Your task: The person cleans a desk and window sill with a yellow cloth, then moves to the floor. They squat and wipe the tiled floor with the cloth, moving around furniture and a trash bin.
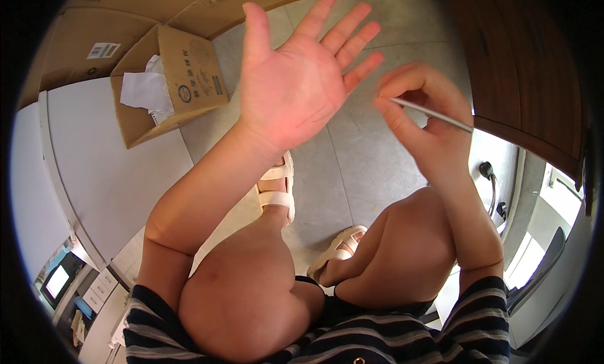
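My left hand (297, 76) is raised palm up with its fingers spread, and nothing lies in it. Thin dark lines run across the heel of the palm on the little-finger side. My right hand (424, 109) is at the right of the left one, a short gap apart. Between its thumb and fingertips it pinches a thin grey stick-like object (434, 113), whose far end points towards the lower right. The fingertips are blurred, so the near tip of the object and its exact kind cannot be told.
An open cardboard box (196, 76) at the upper left holds white paper (146, 90). Larger cardboard (108, 38) stands behind it. Dark wooden furniture (524, 76) is at the upper right, black plugs (486, 169) below it. My sandalled feet rest on grey floor tiles (316, 194).
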### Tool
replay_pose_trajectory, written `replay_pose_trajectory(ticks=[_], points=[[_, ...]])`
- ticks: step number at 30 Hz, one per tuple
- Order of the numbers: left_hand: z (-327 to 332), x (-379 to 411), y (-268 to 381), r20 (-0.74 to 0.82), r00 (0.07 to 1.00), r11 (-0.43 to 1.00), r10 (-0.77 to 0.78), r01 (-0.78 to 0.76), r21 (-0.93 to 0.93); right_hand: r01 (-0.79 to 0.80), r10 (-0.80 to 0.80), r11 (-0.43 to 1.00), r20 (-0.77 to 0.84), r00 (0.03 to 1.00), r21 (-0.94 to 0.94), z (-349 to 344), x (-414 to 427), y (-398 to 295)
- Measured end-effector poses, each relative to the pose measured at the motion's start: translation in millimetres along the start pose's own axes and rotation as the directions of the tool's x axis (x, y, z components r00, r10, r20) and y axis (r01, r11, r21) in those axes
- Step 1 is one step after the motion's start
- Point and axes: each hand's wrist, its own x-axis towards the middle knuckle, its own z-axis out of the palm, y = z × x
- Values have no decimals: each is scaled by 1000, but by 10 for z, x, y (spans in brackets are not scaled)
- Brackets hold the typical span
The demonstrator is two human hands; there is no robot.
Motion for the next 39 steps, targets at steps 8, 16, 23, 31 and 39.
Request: replay_pose_trajectory(ticks=[8, 16, 23, 31, 39], points=[[-44, 188, -119, -73, 991, 993, -116, 118, 20, -140, 144, 989, -113, 983, 47, -231, -23, 130], [-82, 312, -427, -238, 927, 894, -291, 352, 278, -204, 498, 822, -498, 710, 532, -1273, 42, 877], [-221, 415, -531, -210, 916, 867, -341, 393, 308, 261, 423, 612, -588, 690, 746, -1949, 411, 905], [-203, 450, -618, -195, 904, 834, -381, 427, 350, 194, 397, 624, -521, 756, 757, -1669, 406, 866], [-227, 560, -702, -171, 916, 801, -364, 401, 444, -130, 159, 986, -328, 931, 107, -1045, 93, -398]])
